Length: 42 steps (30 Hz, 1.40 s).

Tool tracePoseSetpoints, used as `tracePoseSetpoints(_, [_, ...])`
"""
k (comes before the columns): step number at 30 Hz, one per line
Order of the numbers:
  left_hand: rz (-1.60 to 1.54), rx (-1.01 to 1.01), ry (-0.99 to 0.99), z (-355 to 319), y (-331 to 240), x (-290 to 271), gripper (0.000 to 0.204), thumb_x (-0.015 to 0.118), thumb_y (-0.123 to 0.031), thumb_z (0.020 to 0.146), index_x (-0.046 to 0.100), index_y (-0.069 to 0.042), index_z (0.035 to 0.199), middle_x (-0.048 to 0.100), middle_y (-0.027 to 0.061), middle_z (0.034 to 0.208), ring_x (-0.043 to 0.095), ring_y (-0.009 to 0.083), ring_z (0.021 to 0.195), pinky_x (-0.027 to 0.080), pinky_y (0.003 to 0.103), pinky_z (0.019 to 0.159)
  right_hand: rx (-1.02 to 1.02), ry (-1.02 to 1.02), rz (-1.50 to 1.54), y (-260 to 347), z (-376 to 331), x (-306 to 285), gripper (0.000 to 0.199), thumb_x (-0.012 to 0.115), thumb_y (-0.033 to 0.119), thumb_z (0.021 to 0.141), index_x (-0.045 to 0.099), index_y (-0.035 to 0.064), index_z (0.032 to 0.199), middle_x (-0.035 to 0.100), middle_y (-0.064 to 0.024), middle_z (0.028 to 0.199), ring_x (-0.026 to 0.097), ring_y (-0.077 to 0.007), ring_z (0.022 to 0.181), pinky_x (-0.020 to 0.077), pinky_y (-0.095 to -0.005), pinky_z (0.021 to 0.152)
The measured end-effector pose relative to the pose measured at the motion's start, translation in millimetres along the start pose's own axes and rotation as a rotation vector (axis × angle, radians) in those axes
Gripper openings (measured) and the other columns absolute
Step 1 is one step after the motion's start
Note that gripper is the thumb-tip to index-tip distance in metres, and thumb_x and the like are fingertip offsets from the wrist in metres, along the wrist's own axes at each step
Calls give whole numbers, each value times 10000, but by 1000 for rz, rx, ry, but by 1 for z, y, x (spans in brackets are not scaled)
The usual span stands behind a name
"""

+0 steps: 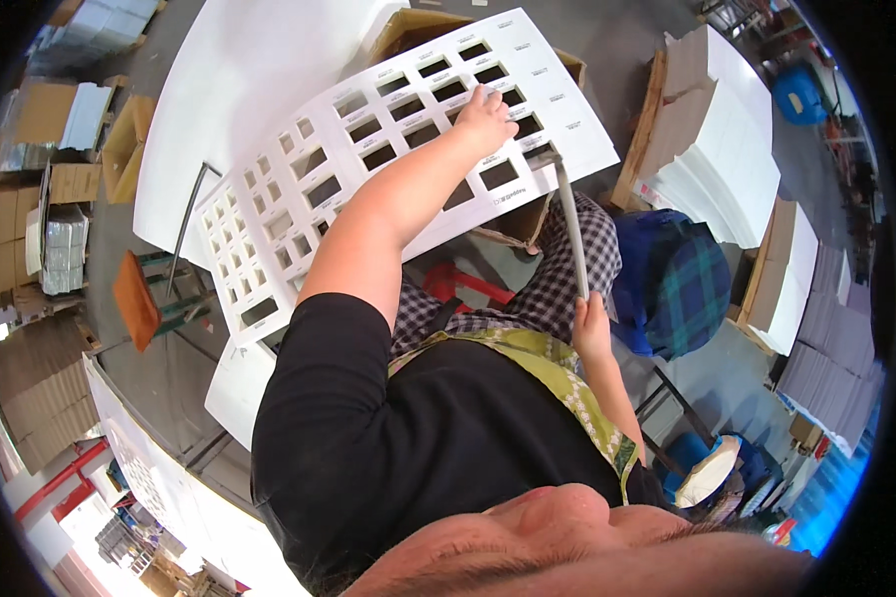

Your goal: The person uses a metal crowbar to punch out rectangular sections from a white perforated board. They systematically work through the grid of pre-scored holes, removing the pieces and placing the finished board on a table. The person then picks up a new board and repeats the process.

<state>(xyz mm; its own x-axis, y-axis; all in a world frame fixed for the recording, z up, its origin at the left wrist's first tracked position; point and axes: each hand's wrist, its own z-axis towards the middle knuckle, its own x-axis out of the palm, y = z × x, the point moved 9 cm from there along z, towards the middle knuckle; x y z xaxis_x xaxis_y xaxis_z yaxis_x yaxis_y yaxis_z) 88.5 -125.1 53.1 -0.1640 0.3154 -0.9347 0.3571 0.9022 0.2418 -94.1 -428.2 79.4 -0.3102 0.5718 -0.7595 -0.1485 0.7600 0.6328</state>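
Note:
A large white sheet of board [438,199] with rows of rectangular cutouts lies aslant in front of me. Over its upper right part, my left hand [486,121] has bent fingers closed at the strip between two dark cutouts; the fingertips are partly hidden. My right hand [592,323] is wrapped round the lower end of a long grey rod [572,224]. The rod stands nearly upright in view, its bent tip over a cutout near the sheet's right edge.
An open cardboard box [513,231] is beneath the sheet. A white tabletop [209,99] extends at left, near an orange-brown stool [135,300]. Stacked white boards [712,139] are at right, beside a stool with a plaid cover [682,284].

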Motion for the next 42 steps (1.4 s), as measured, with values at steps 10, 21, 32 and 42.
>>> tracePoseSetpoints(10, [-27, 11, 87, -3, 2, -3, 292, 383, -234, 949, 599, -203, 1144, 507, 174, 1284, 354, 346, 1330, 141, 634, 1091, -77, 41, 82, -8, -4, 9, 300, 476, 307, 961, 461, 9, 927, 483, -153, 622, 487, -401, 536, 429, -419, 545])
tracePoseSetpoints(21, [-109, -53, 38, -18, 11, -2, 464, 264, -235, 987, 318, -355, 1432, 302, 109, 1496, 204, 287, 1419, 136, 609, 1107, -173, -359, 552, -6, 61, -67, 151, 515, 200, 960, 446, 83, 894, 427, 21, 671, 389, -55, 518, 330, -213, 445])
tracePoseSetpoints(32, [-605, -1074, -653, -275, 217, 80, 408, 671, -199, 777, 552, -104, 1156, 567, 162, 1170, 520, 339, 1128, 430, 450, 952, 325, -206, 821, -47, 233, -31, 387, 604, 323, 917, 465, 82, 1186, 609, -19, 1169, 627, -162, 1048, 368, -247, 509])
tracePoseSetpoints(42, [-621, -1102, -229, -296, 296, 156, 411, 485, -433, 915, 597, -131, 1170, 571, 94, 1233, 493, 315, 1192, 412, 467, 974, 346, -200, 800, -53, 258, 3, 167, 628, 136, 868, 465, 131, 903, 476, 23, 708, 483, -91, 576, 347, -232, 390])
